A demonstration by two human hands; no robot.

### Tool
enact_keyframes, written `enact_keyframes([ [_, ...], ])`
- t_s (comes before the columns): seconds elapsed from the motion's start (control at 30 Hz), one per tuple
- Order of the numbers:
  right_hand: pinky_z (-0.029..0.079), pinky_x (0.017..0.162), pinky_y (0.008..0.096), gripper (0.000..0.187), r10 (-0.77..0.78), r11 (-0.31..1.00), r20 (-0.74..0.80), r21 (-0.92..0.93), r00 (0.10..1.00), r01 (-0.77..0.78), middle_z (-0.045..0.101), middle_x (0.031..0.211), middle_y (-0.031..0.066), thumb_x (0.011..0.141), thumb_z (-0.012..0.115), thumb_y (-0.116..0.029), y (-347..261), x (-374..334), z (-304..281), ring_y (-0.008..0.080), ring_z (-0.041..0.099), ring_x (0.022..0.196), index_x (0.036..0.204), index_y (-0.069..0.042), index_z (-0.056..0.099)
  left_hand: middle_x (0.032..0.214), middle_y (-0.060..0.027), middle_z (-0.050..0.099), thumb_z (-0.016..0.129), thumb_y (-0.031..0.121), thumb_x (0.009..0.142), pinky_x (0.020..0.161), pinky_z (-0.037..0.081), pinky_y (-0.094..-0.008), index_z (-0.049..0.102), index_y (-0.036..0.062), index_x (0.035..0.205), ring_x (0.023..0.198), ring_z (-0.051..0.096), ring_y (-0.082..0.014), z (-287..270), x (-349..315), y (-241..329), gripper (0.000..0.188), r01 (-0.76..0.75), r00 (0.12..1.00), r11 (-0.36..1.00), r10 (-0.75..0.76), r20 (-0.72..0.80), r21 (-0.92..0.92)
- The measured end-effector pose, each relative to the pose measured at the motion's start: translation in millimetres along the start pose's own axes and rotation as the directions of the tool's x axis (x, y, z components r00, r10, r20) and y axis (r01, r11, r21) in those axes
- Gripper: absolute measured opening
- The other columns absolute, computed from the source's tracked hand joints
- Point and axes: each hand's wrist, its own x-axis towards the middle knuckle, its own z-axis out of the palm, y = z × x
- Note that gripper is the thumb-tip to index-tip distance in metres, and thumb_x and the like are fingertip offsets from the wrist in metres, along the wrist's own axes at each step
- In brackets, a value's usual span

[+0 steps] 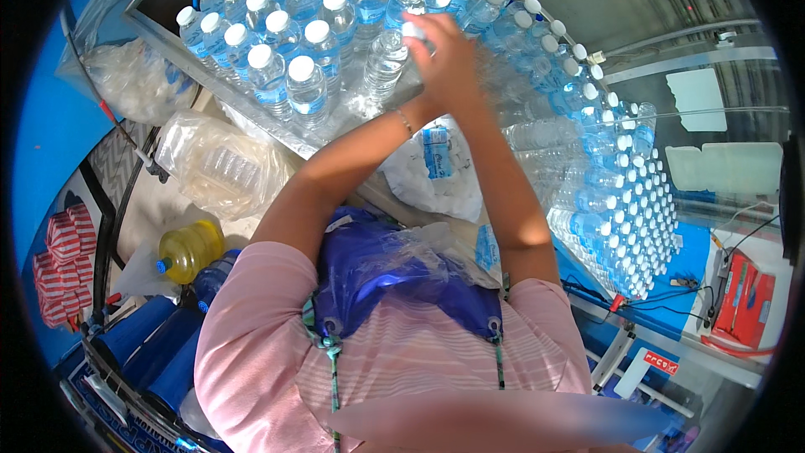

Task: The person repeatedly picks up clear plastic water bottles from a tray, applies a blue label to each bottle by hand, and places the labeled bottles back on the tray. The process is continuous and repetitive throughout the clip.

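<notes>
Both my arms reach forward and cross at the wrists, so the hands overlap. My right hand point(450, 57) has its thumb and fingers closed around the white cap of a clear plastic water bottle point(385, 67). No blue label shows on this bottle, which stands slightly tilted at the edge of the metal table point(342, 122). My left wrist, with a thin bracelet point(405, 124), runs in under the right hand, and its fingers are hidden. To the left and beyond stand rows of capped water bottles point(306, 84) with blue labels.
More capped bottles point(625, 226) lie packed on the right, beside clear unlabelled ones point(541, 134). A white bag point(432, 169) with blue labels hangs before my apron point(369, 256). Clear plastic bags point(222, 164) and a yellow-filled jug point(191, 252) are at left; a red case point(742, 302) is at right.
</notes>
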Motion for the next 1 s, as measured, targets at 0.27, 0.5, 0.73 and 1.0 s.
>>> enact_keyframes([
  [0.27, 0.048, 0.092, 0.0453, 0.041, -0.260, 0.928, -0.033, -0.285, 0.965, 0.241, 0.061, 0.123, -0.0008, 0.083, 0.069, -0.025, -8, -8, 27, 0.0234, 0.064, 0.095, 0.124, -0.019, 0.063, 0.137, -0.0254, 0.043, 0.069, 0.017, 0.082, 0.105, 0.036, -0.0428, 0.031, -0.0018, 0.143, 0.126, 0.044, -0.0408, 7, -14, -23, 0.075, 0.158, 0.980, 0.981, -0.143, -0.135, 0.112],
  [0.5, 0.041, 0.100, 0.0512, 0.045, -0.298, 0.946, -0.148, -0.180, 0.943, 0.271, 0.062, 0.123, -0.0013, 0.082, 0.071, -0.027, 14, -7, 51, 0.0239, 0.062, 0.099, 0.125, -0.020, 0.062, 0.135, -0.0251, 0.044, 0.066, 0.014, 0.081, 0.104, 0.037, -0.0422, 0.030, -0.0017, 0.144, 0.123, 0.045, -0.0414, 10, -18, -37, 0.074, 0.225, 0.940, 0.966, -0.180, -0.291, 0.128],
  [0.73, 0.041, 0.098, 0.0474, 0.068, -0.066, 0.980, -0.483, -0.194, 0.873, -0.033, 0.058, 0.119, 0.0182, 0.079, 0.076, -0.029, 48, -2, 16, 0.0348, 0.055, 0.110, 0.135, -0.002, 0.046, 0.133, -0.0248, 0.044, 0.064, 0.011, 0.081, 0.103, 0.037, -0.0417, 0.029, -0.0016, 0.145, 0.119, 0.047, -0.0420, -4, -14, -1, 0.074, 0.418, 0.862, 0.902, -0.357, -0.359, 0.107],
  [1.0, 0.049, 0.086, 0.0405, 0.066, 0.212, 0.975, -0.111, 0.087, 0.971, -0.203, 0.063, 0.111, 0.0184, 0.073, 0.082, -0.036, 82, 11, -10, 0.0336, 0.063, 0.100, 0.122, -0.003, 0.052, 0.114, -0.0175, 0.065, 0.058, 0.001, 0.082, 0.088, 0.050, -0.0396, 0.062, 0.0038, 0.121, 0.105, 0.063, -0.0325, -89, -82, 22, 0.040, 0.627, 0.770, 0.777, -0.629, 0.107, 0.054],
])
